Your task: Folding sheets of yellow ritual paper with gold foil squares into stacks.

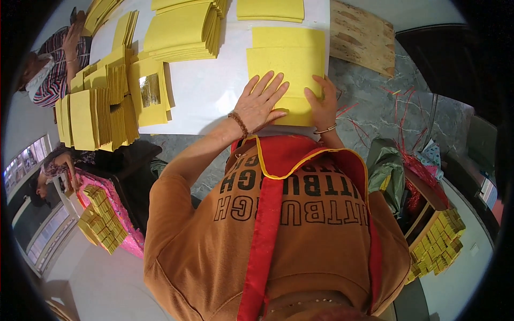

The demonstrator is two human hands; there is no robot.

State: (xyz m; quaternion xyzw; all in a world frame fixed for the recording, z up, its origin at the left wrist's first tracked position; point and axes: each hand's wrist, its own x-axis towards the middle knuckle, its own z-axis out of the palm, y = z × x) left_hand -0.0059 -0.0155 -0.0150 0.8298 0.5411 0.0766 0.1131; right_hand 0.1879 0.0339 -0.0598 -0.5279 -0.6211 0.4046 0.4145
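Observation:
A stack of yellow paper sheets (286, 61) lies on the white table in front of me, the top one showing a fold line across it. My left hand (264, 101) rests flat on its lower left part, fingers stretched and spread. At the right edge of the same paper is my right hand (324, 101), its thumb and forefinger apart on the surface. The other fingers of that hand are partly hidden along the edge. A beaded bracelet (238, 124) circles my left wrist, a thin bangle (325, 130) my right.
Folded yellow paper stacks (176, 32) cover the white table's (201, 85) left side; another yellow pile (270, 9) lies beyond my sheets. A person (56, 69) sits at far left, another (59, 168) below. A wooden board (364, 37) and red strings (404, 115) are at right.

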